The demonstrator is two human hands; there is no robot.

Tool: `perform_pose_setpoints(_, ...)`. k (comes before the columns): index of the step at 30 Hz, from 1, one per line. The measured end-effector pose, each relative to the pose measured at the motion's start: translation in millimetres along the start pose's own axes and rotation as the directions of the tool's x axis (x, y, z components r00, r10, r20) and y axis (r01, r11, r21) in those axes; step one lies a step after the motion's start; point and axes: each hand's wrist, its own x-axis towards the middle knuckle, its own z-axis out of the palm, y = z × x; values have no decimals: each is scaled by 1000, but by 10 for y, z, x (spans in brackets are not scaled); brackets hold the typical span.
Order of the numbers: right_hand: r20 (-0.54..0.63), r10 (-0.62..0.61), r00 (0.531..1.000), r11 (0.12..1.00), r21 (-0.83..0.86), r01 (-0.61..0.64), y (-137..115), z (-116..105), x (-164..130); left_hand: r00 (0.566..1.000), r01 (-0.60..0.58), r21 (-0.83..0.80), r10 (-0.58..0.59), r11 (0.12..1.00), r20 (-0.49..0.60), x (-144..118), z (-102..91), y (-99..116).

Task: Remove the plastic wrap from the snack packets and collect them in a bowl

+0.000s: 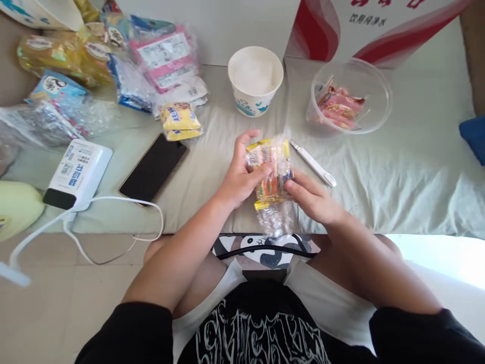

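Between both hands (pixel 242 174), unreadable yellow snack packet (pixel 271 172)

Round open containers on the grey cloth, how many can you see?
2. The white paper tub stands empty-looking at centre back; the clear plastic bowl, right of it, holds pink wrapped snacks. More could be hidden under the heap of packets at left.

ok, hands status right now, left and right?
Left hand: closed on the snack packet, gripping its left side.
Right hand: closed on the same snack packet, fingers at its right edge.
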Motion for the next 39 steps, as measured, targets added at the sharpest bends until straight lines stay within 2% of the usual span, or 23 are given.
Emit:
perform_pose_setpoints(3, -100, -140, 985, 981, -146, 125, 179, -184, -43, 998, 36, -7, -36, 999, -42, 91, -24, -40)
perform_pose_setpoints(5, -161, -278, 947, 927, -303, 220, 310, -267, -64, 998, 52, -27, -53, 998, -36, 141, -34, -54)
perform_pose_setpoints(8, -85, -412, 907, 820, -468, 329, 434, -296, -77, 998, 62, 11, -62, 998, -6, 175, -26, -59)
perform_pose_setpoints(10, -5, -431, 902, 784, -497, 372, 437, -274, -79, 1000, 9, 113, -10, 994, 14, 172, -6, -50)
perform_pose_setpoints(13, 47, -434, 900, 779, -483, 400, 361, -235, -80, 991, -119, 304, 97, 945, 88, 160, 27, -21)
perform_pose_setpoints(17, -10, -467, 884, 809, -410, 422, 287, -198, -74, 974, -181, 414, 105, 892, 199, 160, 53, 28)
perform_pose_setpoints(22, -207, -393, 896, 884, -355, 306, 307, -113, -55, 975, -133, 379, 53, 916, 214, 141, 56, 38)
perform_pose_setpoints(24, -286, -367, 885, 899, -354, 258, 307, -70, -42, 963, -164, 332, 78, 929, 258, 123, 37, 21)
perform_pose_setpoints(27, -386, -336, 859, 914, -355, 198, 290, -4, -17, 923, -241, 248, 143, 938, 357, 91, -1, -11)
perform_pose_setpoints(30, -451, -284, 846, 928, -350, 125, 276, 55, 7, 912, -284, 323, 150, 903, 383, 52, -9, -22)
perform_pose_setpoints(34, -488, -174, 856, 973, -218, 73, 312, 88, 14, 926, -290, 447, 129, 846, 356, 28, 21, 18)
perform_pose_setpoints(39, -363, -54, 930, 996, 50, 78, 410, 56, 18, 901, -301, 383, 129, 873, 415, 44, -4, 12)
